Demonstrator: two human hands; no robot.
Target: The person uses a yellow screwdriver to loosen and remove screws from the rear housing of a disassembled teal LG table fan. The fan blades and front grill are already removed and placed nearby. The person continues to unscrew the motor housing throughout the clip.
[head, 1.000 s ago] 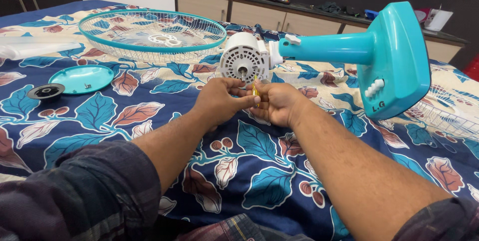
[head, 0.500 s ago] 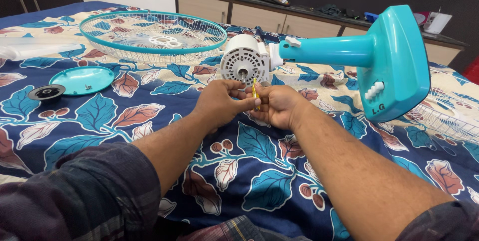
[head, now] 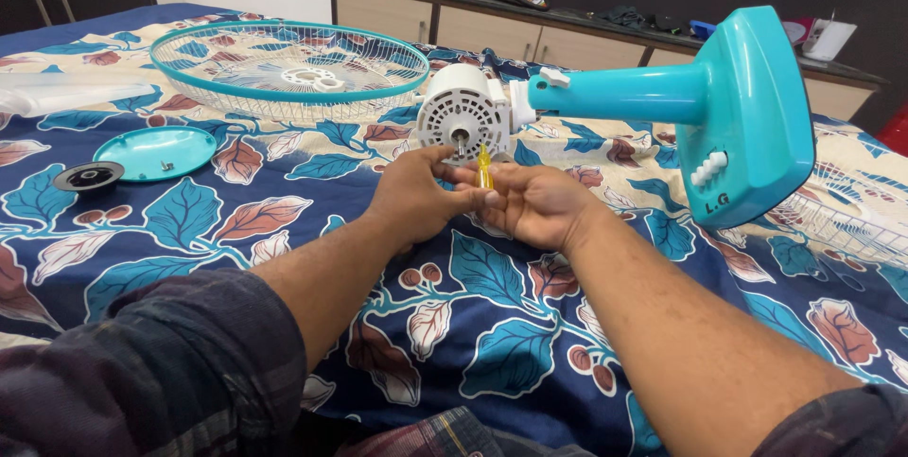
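**Screwdriver at the fan motor face**

We take the white fan motor [head: 465,114] as our landmark; it lies on its side on the leaf-patterned bedsheet [head: 284,220], still joined to the teal stand [head: 747,121], which runs off to its right.

Our left hand [head: 416,194] sits just in front of the motor, fingers curled to a near-closed pinch close to the short shaft at the centre of the motor face. We cannot tell whether it holds a small part or only steadies the tool. Our right hand [head: 534,203] is just right of it, half curled, with a small yellow screwdriver [head: 484,167] gripped between thumb and fingers, upright, tip towards the motor. The two hands touch or nearly touch.

Behind and left of the motor lies the teal-rimmed wire guard [head: 288,69]. Well to the left lie a teal round cap [head: 156,151] with what look like small screws on it, and a black round nut [head: 88,176] beside it.

Risks, as we judge them:
- The bedding is soft, so pressure on the screwdriver could roll or tilt the motor and make the tip slip.
- A loosened screw could drop onto the busy pattern of the sheet and be hard to find.
- The heavy stand end could swing if the motor is nudged.
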